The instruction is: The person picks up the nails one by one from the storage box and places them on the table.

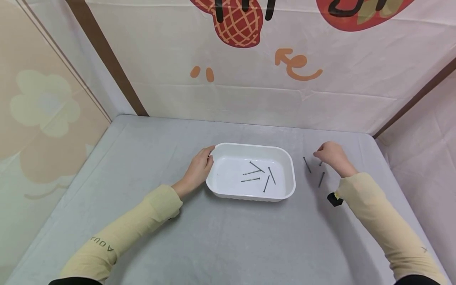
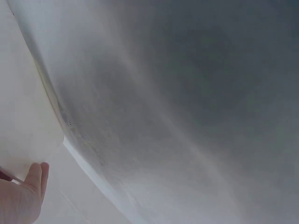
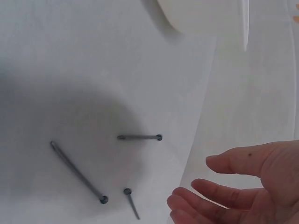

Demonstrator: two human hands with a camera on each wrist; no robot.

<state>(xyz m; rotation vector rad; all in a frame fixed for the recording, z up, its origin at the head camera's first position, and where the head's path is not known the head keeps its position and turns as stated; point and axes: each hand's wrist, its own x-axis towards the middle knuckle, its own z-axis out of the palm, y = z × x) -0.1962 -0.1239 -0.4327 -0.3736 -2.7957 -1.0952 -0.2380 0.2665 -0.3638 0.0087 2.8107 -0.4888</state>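
A white plastic tray [image 1: 222, 189] sits mid-table with several steel nails [image 1: 251, 180] lying loose on its bottom. At the tray's left end my left hand [image 1: 196, 171] holds the rim between thumb and fingers; the left wrist view shows only part of this hand [image 2: 23, 196]. Over on the right, my right hand [image 1: 334, 156] hovers above three loose nails. In the right wrist view its thumb and fingers are apart with nothing between them. Those are one nail [image 3: 140, 137], a second nail [image 3: 78, 171] and a third nail [image 3: 132, 204], which the hand partly covers in the head view.
A grey cloth covers the table [image 1: 228, 237]. Behind it hangs a printed white curtain [image 1: 171, 95], with more fabric at both sides. A small black object [image 1: 335, 199] shows by the right sleeve's cuff.
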